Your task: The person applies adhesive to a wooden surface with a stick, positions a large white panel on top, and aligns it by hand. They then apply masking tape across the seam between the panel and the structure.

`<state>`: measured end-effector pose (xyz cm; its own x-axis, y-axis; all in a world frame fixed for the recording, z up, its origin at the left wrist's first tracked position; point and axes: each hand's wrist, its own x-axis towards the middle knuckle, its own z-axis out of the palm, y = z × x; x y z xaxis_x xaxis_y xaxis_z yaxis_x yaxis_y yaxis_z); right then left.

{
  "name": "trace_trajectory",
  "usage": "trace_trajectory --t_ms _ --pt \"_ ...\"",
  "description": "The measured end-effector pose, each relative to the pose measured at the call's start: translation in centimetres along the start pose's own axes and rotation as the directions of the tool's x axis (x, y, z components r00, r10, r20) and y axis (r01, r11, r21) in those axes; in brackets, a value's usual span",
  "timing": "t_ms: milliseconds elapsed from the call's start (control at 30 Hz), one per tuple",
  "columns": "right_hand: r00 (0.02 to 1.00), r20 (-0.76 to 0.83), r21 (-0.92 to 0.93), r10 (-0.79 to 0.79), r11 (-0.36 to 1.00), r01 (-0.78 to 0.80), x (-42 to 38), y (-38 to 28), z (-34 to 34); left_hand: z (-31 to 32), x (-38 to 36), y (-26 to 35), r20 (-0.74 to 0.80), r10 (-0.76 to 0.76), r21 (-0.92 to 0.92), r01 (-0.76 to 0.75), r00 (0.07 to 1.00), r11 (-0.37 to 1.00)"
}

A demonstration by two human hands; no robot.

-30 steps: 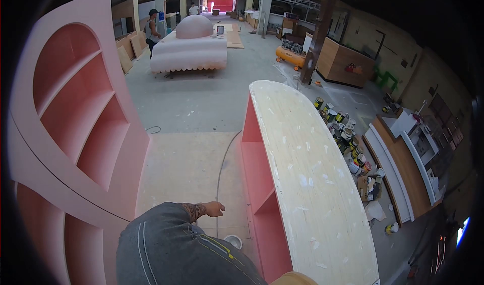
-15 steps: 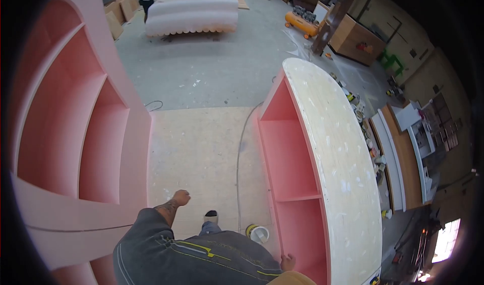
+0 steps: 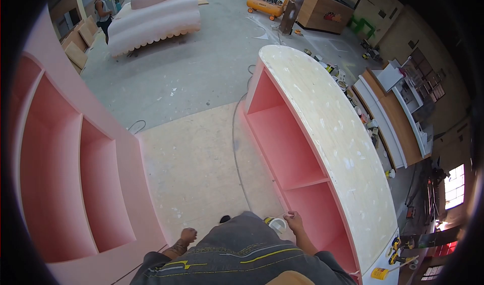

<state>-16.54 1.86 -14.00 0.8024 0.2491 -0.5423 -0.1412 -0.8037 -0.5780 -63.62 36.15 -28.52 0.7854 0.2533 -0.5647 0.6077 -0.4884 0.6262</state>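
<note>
I look down over my grey shirt between two pink shelf units. My left hand (image 3: pixel 188 234) hangs curled into a loose fist with nothing in it, above the plywood floor sheet (image 3: pixel 196 169) beside the left pink shelf unit (image 3: pixel 75 179). My right hand (image 3: pixel 294 220) is open, its fingers at the lower front edge of the right pink curved shelf unit (image 3: pixel 287 149), which has an unpainted plywood back (image 3: pixel 333 128). A small white container (image 3: pixel 276 225) stands on the floor just left of that hand; whether the hand touches it is unclear.
A thin cable (image 3: pixel 234 149) runs along the floor past the right unit. A pink scalloped piece (image 3: pixel 151 20) lies at the far left with a person (image 3: pixel 103 12) beside it. Paint cans (image 3: pixel 343 80), an orange compressor (image 3: pixel 264 5) and yellow drills (image 3: pixel 398 247) stand to the right.
My view has tilted further down and swung left. My right hand has come up along the right unit's front edge, and my left hand has dropped lower and closer to my body.
</note>
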Motion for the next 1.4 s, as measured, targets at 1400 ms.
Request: trace_trajectory --t_ms 1400 --pt "0.983 -0.112 0.211 0.149 0.970 -0.123 42.8 -40.4 27.5 -67.2 37.1 -15.3 -0.070 -0.378 -0.463 0.306 0.923 0.832"
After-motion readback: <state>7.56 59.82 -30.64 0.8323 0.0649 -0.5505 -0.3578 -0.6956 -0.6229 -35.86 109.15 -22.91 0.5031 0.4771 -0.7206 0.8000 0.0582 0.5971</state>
